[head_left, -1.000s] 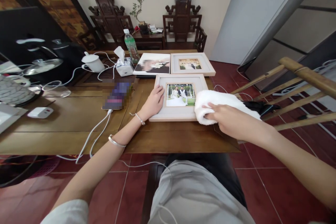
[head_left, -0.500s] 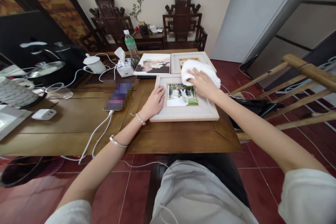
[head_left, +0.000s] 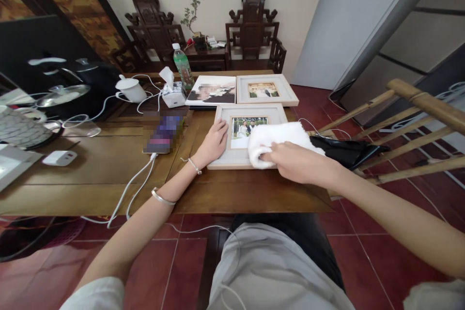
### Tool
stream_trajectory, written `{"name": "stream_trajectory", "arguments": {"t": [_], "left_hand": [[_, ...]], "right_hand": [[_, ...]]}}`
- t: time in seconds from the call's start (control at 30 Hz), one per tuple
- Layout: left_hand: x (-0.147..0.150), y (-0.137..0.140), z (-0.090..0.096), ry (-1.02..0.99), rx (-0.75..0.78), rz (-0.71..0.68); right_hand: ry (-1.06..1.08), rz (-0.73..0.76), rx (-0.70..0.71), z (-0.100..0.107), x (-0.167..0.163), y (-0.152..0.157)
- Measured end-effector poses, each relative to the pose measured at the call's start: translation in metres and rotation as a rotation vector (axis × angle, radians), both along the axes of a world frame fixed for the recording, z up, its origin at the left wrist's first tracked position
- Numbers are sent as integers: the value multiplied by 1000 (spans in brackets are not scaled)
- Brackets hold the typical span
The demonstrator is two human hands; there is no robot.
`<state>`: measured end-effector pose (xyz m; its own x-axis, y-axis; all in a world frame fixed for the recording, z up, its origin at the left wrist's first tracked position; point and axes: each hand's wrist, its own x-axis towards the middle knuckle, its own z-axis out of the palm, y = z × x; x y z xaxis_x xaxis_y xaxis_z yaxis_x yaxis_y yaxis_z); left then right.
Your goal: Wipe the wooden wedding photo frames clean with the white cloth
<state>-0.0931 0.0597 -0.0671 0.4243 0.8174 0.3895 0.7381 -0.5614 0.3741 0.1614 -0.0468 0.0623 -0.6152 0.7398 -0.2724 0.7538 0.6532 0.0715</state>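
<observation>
A light wooden picture frame with a wedding photo lies flat on the table near its front edge. My left hand grips the frame's left side, its fingers over the rim. Bunched in my right hand is a fluffy white cloth, pressed on the lower right of this frame and hiding part of the photo. Just behind lie a second picture frame and a white-bordered photo panel, side by side.
On the wooden table, left of the frame, lies a phone with a white cable. Behind it stand a tissue box, a green-labelled bottle and a lidded white cup. A wooden chair stands at the right.
My right hand has brought the white cloth from the frame's upper right corner down toward its lower right, uncovering the frame behind. My left hand has stayed at the frame's left side.
</observation>
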Motion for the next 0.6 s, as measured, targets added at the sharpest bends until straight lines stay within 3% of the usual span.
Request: {"name": "stream_trajectory", "arguments": {"t": [0.13,0.23,0.4,0.6], "left_hand": [[0,0,1,3,-2,2],[0,0,1,15,-6,3],[-1,1,0,17,-4,-4],[-2,2,-3,-11,-4,-8]], "right_hand": [[86,31,-111,16,-1,-24],[127,17,-108,9,-3,-17],[236,-41,-29,-22,0,27],[297,-124,273,-49,15,100]]}}
